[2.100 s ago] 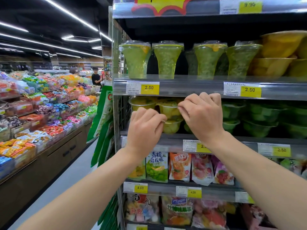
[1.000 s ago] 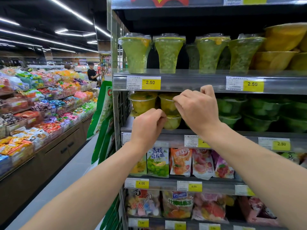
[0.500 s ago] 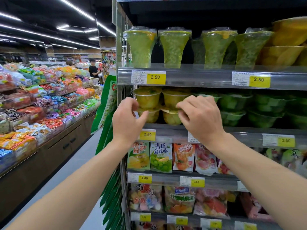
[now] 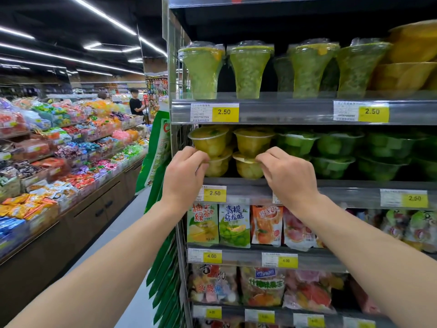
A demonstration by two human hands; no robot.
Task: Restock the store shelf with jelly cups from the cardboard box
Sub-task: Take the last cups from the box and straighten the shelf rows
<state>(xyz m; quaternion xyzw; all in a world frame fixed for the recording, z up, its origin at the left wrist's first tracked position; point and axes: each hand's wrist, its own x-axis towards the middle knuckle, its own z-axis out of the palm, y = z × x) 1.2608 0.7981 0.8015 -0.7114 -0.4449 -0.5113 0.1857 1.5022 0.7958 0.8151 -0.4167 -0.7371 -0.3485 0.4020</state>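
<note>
both hands work the yellow jelly cups, stacked two high at the left end of the middle shelf [image 4: 236, 184]. the left hand [image 4: 183, 176] pinches the lower left cup [image 4: 218, 165] and the right hand [image 4: 287, 175] pinches the lower right cup [image 4: 248, 168], likely squaring the stacks. no cardboard box shows.

Store shelf [image 4: 248, 187] stocked with jelly cups, tiers above and below.

Landmark: the yellow jelly cups [image 4: 248, 166], stacked two high at the shelf's left end. Right of them stand green jelly cups [image 4: 331, 165], also stacked. On the tier above stand tall green cups [image 4: 248, 69]; further right, yellow bowls [image 4: 406, 74]. Below hang snack pouches [image 4: 234, 226].
</note>
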